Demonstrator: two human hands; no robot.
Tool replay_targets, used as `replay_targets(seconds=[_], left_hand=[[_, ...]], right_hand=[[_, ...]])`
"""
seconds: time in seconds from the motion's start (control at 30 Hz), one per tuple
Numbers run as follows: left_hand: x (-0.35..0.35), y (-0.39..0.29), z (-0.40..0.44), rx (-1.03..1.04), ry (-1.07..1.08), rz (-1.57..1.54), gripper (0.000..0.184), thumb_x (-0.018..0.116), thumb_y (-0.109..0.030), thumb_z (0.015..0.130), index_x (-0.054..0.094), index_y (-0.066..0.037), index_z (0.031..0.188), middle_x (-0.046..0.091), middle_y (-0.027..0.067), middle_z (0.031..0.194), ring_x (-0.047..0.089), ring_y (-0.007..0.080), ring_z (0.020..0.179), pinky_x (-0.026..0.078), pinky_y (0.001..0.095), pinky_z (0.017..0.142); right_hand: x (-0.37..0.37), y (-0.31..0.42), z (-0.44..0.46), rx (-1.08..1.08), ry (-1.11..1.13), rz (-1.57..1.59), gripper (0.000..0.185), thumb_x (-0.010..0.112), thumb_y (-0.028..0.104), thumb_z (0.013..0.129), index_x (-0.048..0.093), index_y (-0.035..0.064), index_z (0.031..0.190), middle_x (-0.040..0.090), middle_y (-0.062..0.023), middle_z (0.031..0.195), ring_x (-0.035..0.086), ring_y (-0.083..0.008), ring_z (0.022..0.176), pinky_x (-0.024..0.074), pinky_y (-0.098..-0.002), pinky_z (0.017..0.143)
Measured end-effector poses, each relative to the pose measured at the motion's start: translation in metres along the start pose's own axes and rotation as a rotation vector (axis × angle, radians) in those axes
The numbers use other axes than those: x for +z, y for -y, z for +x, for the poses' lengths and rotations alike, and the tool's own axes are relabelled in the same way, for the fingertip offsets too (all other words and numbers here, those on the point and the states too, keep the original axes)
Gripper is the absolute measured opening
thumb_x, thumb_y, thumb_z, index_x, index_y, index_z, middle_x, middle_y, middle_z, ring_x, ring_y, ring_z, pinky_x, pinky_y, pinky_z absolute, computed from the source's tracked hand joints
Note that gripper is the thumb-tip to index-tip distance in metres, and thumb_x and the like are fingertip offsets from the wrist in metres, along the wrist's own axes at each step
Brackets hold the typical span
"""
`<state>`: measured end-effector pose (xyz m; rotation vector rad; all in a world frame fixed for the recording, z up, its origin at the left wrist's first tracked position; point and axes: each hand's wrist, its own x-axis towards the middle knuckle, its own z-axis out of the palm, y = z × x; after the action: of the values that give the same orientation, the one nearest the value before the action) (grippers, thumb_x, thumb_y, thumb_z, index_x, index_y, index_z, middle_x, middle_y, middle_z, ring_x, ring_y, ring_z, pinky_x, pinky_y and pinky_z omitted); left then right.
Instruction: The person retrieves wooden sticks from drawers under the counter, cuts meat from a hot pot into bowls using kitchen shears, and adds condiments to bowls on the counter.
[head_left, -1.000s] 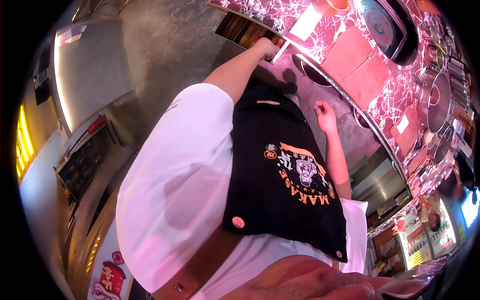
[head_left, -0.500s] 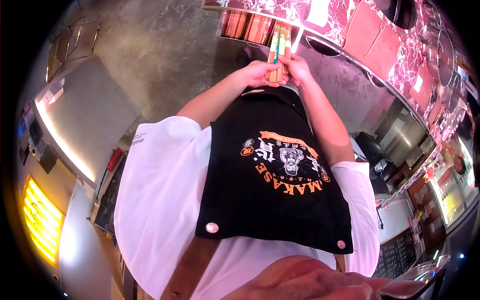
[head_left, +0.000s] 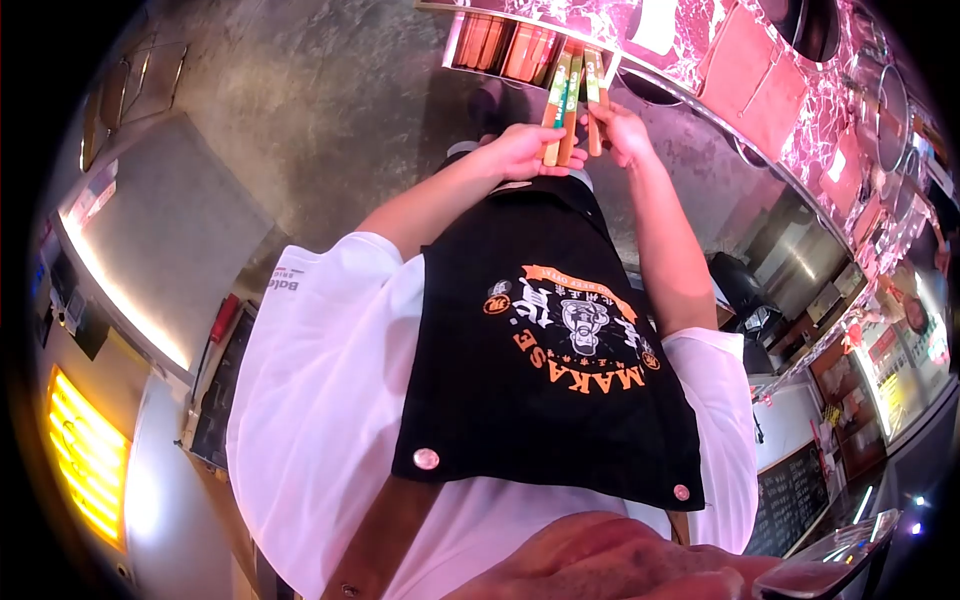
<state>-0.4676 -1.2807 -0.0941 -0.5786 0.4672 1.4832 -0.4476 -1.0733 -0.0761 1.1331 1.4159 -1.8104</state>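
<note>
Brown, flat sticks point(head_left: 558, 105) with green-and-white labels are what both hands are busy with here. The left hand point(head_left: 524, 150) has a couple of them gripped near their lower ends, and the right hand point(head_left: 622, 136) is pinching another labelled stick point(head_left: 596, 95), maybe more than one, can't really tell. The two bunches sit side by side with a bit of a gap, upper ends pointing away from the hands toward a pulled-out drawer point(head_left: 453, 42). Can't make out if those ends touch it. Just beyond the left hand, that drawer has compartments packed with brown stuff point(head_left: 528, 52). Past both hands is the pinkish marbled table point(head_left: 585, 20), with white paper point(head_left: 656, 24) on it and a reddish mat point(head_left: 753, 78) off beyond the right hand. Black apron point(head_left: 550, 420) with an orange-and-white print fills the space below the hands.
</note>
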Motion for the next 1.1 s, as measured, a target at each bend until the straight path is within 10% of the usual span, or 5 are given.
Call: replay_targets(seconds=[0.4, 0.8, 1.1], left_hand=[[0.006, 0.001, -0.008, 0.117, -0.081, 0.069, 0.035, 0.048, -0.023, 0.101, 0.046, -0.002, 0.130, 0.064, 0.0201, 0.117, 0.066, 0.0311, 0.104, 0.057, 0.0375, 0.081], [-0.001, 0.002, -0.006, 0.132, 0.040, -0.031, 0.039, 0.044, -0.019, 0.099, 0.044, 0.002, 0.132, 0.060, 0.0233, 0.123, 0.061, 0.0351, 0.114, 0.053, 0.0460, 0.090], [0.008, 0.012, 0.002, 0.027, -0.121, 0.040, 0.035, 0.045, -0.023, 0.098, 0.051, -0.001, 0.125, 0.064, 0.0150, 0.108, 0.064, 0.0295, 0.099, 0.053, 0.0504, 0.085]], right_hand=[[0.005, -0.011, -0.039, -0.016, -0.017, 0.431, 0.023, 0.068, 0.023, 0.091, 0.060, 0.0048, 0.103, 0.060, -0.0013, 0.081, 0.053, -0.0101, 0.063, 0.0423, -0.0245, 0.054], [0.019, -0.012, -0.042, -0.277, -0.312, 0.204, 0.022, 0.058, 0.028, 0.097, 0.056, 0.0064, 0.091, 0.051, 0.0020, 0.066, 0.037, -0.0048, 0.045, 0.0282, -0.0210, 0.042], [0.055, -0.025, -0.085, -0.145, -0.218, -0.192, 0.030, 0.075, 0.019, 0.083, 0.057, 0.0000, 0.098, 0.062, -0.0044, 0.074, 0.052, -0.0078, 0.052, 0.0426, -0.0225, 0.046]])
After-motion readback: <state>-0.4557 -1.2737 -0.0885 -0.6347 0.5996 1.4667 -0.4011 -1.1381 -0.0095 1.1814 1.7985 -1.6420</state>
